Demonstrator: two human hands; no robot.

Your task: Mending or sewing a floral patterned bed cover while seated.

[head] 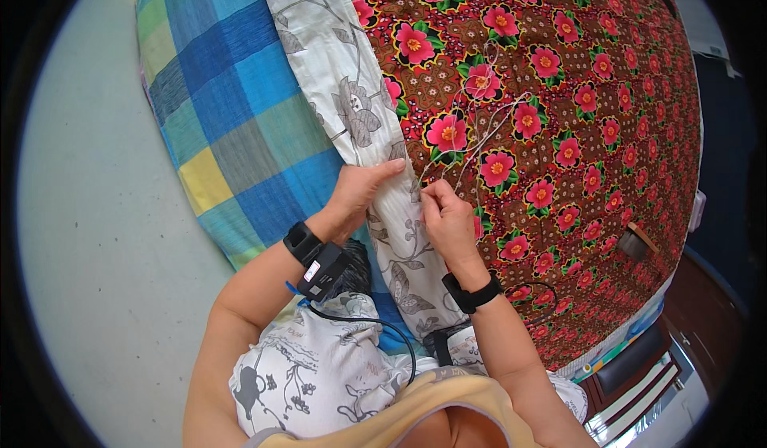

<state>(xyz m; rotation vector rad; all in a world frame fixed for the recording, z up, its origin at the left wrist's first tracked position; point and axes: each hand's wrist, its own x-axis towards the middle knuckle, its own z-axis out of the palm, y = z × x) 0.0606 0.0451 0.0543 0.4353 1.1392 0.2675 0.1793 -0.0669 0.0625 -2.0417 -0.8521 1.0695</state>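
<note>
A red and brown floral cloth lies spread out, its left side bordered by a white cloth strip with grey leaf print. Across this strip rests my left hand, gripping it with the thumb on top near its right edge. My right hand is pinched at that same edge, just below and to the right of my left thumb; whether a needle is between the fingertips cannot be seen. Loose white thread runs in loops from near my right fingers over the floral cloth.
A blue, green and yellow checked cloth lies left of the strip. A brush with a wooden back rests on the floral cloth at the right. Dark furniture stands at the lower right. A black cable crosses my lap.
</note>
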